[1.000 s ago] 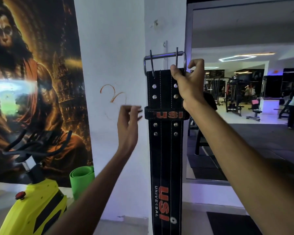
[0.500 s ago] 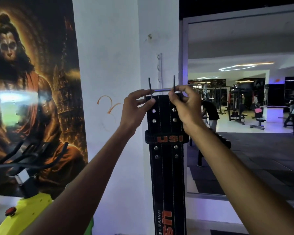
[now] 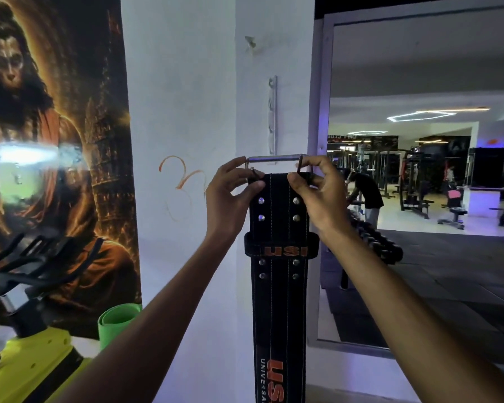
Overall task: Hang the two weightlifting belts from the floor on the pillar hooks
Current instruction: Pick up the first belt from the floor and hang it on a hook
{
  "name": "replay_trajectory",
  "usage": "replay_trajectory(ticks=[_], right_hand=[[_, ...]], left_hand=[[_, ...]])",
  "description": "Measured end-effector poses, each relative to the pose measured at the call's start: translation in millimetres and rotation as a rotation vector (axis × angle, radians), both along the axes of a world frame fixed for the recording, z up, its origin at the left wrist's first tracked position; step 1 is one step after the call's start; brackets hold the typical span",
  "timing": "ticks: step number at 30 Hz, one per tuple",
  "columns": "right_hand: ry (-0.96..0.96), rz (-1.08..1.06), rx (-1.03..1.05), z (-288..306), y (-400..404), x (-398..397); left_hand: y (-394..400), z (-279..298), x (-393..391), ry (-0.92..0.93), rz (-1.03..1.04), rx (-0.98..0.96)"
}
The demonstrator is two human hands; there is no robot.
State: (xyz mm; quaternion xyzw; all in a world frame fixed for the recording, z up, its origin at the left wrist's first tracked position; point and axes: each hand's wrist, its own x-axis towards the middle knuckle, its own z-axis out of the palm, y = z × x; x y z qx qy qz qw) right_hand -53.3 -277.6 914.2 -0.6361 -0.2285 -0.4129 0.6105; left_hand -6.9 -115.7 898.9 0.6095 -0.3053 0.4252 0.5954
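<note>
Hanging straight down the pillar (image 3: 186,112), the belt (image 3: 278,286) is held at its top end by both hands, its long axis vertical. The left hand (image 3: 230,199) is pinched shut on the left corner beside the buckle (image 3: 274,159); the right hand (image 3: 317,196) is closed likewise on the right corner. The hook strip (image 3: 272,117) is fixed directly above the buckle bar, just clear of it, equally near both hands. A straight lift is judged to be needed.
</note>
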Motion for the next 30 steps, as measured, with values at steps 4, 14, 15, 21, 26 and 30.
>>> replay_trajectory(ticks=[4, 14, 15, 21, 26, 30], right_hand=[[-0.015, -0.011, 0.033, 1.1, 2.2, 43.5], [-0.028, -0.13, 0.026, 18.4, 8.7, 185.5], [-0.036, -0.151, 0.015, 19.7, 7.6, 198.5], [-0.025, -0.16, 0.046, 27.8, -1.2, 262.5], [-0.01, -0.149, 0.078, 39.2, -14.3, 304.3], [-0.015, -0.165, 0.089, 42.7, -25.9, 333.5]], left_hand=[[-4.7, 0.6, 48.4, -0.033, -0.037, -0.041], [0.8, 20.7, 203.3, 0.046, -0.214, -0.062], [-0.5, 22.7, 215.4, 0.05, -0.217, -0.065], [-13.4, 35.5, 277.0, 0.03, -0.221, -0.078], [-28.6, 50.4, 317.6, 0.019, -0.235, -0.088], [-43.5, 56.1, 349.4, 0.044, -0.245, -0.097]])
